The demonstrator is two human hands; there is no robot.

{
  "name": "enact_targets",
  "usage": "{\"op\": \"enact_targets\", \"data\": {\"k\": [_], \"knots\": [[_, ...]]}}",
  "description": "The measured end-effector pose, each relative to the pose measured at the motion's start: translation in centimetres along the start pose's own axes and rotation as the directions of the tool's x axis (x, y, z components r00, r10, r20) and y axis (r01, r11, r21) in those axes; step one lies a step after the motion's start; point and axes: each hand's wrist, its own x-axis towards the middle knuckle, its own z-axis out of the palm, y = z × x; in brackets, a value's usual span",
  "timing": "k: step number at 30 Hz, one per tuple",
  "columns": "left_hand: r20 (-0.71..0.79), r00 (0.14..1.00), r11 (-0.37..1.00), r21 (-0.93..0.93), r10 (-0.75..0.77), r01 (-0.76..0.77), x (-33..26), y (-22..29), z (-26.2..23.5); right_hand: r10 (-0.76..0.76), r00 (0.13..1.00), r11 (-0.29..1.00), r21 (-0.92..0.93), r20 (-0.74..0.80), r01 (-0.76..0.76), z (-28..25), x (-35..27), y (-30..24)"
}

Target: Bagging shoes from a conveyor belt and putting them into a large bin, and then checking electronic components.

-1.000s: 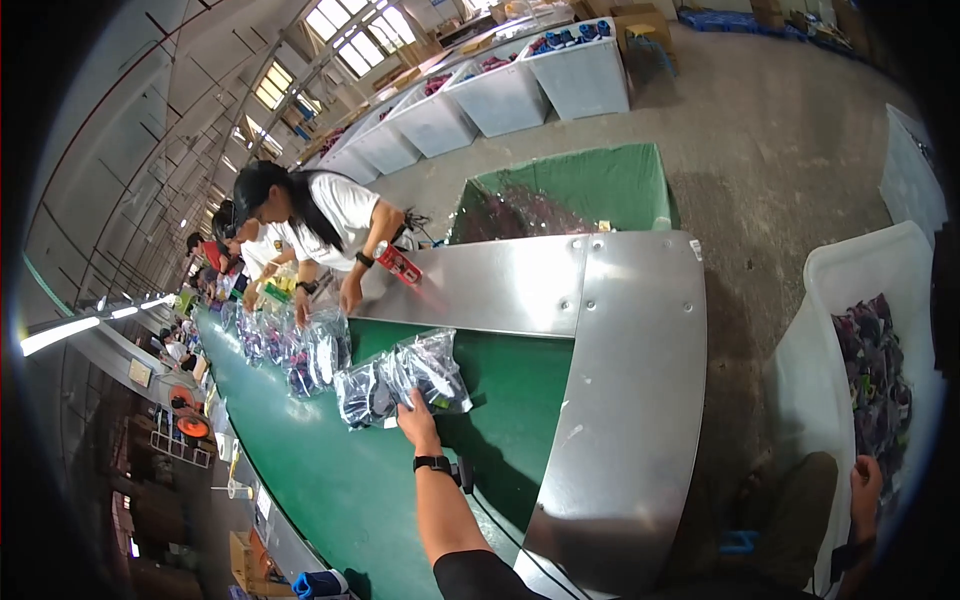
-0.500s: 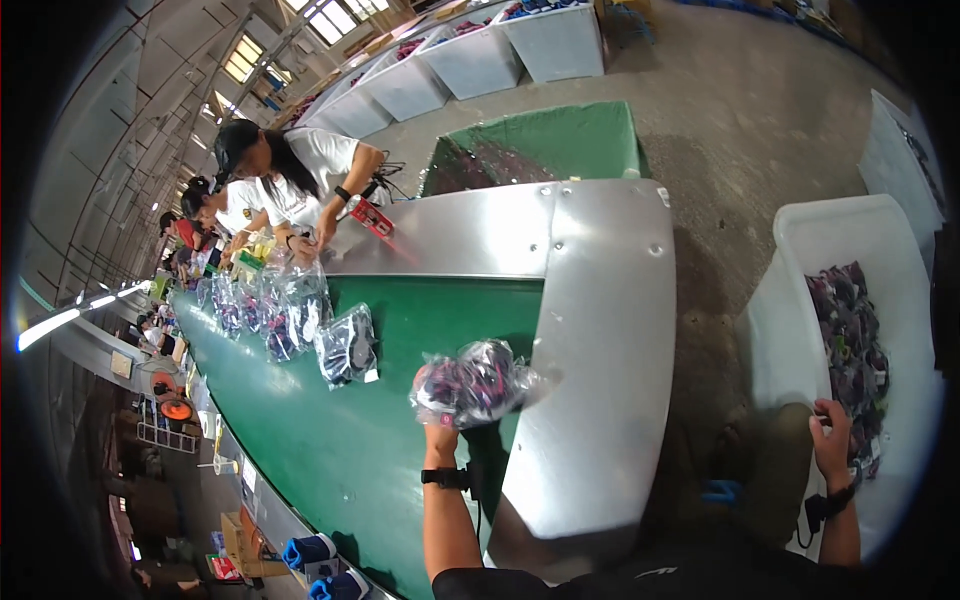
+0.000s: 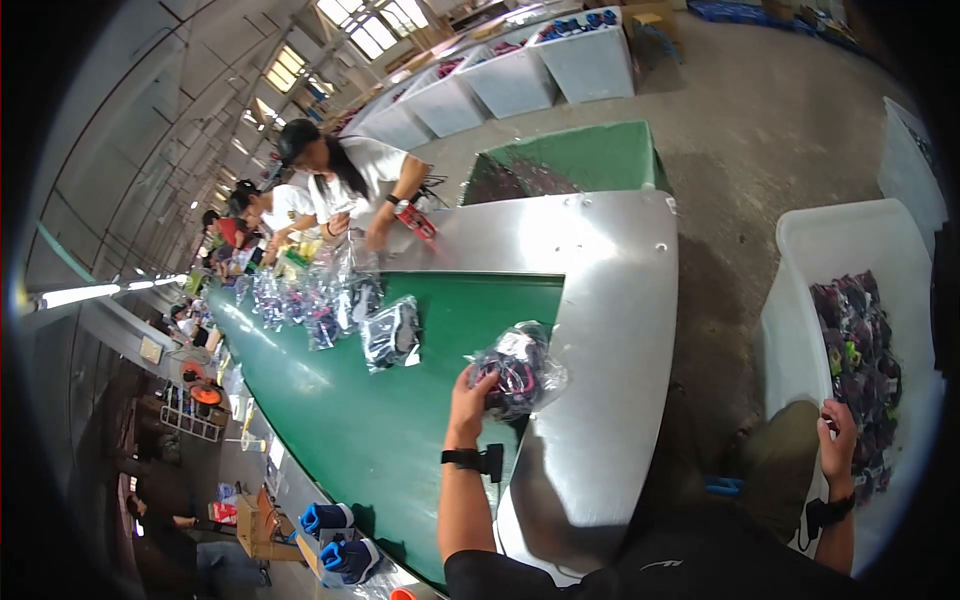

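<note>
My left hand (image 3: pixel 468 402) grips a clear plastic bag (image 3: pixel 517 372) by its left side. Inside it are what look like dark shoes with pink trim. The bag is over the corner where the green conveyor belt (image 3: pixel 390 440) meets the metal edging (image 3: pixel 610 330). At the right, my right hand (image 3: pixel 838 438) is curled over the near rim of a white bin (image 3: pixel 795 330). Dark bagged goods (image 3: pixel 862 360) fill part of that bin. Another bagged item (image 3: pixel 391 334) lies on the belt, left of and beyond my left hand.
A co-worker (image 3: pixel 360 170) stands across the belt, by several bagged items (image 3: pixel 310 300) and a red can (image 3: pixel 415 219). Beyond the edging is a green bin (image 3: pixel 610 155); white bins (image 3: pixel 590 75) line the back. Blue shoes (image 3: pixel 345 555) stand at the lower left.
My left hand has moved the bag a little to the right, toward the metal edging, and its fingers now show. My right hand stays at the bin's rim. The view has shifted slightly.
</note>
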Motion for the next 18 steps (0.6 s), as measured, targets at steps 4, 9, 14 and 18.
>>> {"op": "enact_targets", "data": {"k": [4,9,14,18], "knots": [[-0.001,0.990,0.959,-0.247,0.141,-0.137,-3.3,2.7,3.2,-0.043,0.999,0.999,-0.001,0.009,0.043,0.7,0.0,-1.2],[0.190,0.968,0.943,-0.318,0.164,-0.097,-10.2,6.2,8.2,-0.065,0.994,0.986,0.157,0.086,0.051,2.0,1.7,-3.8],[0.597,0.802,0.936,-0.263,-0.033,0.235,-15.4,4.4,15.0,-0.029,0.929,0.872,0.464,0.368,-0.156,4.1,2.9,-8.0],[0.845,0.518,0.948,-0.050,-0.128,0.316,-18.7,1.8,21.7,-0.088,0.719,0.714,0.546,0.690,-0.437,5.5,2.4,-10.1]]}}
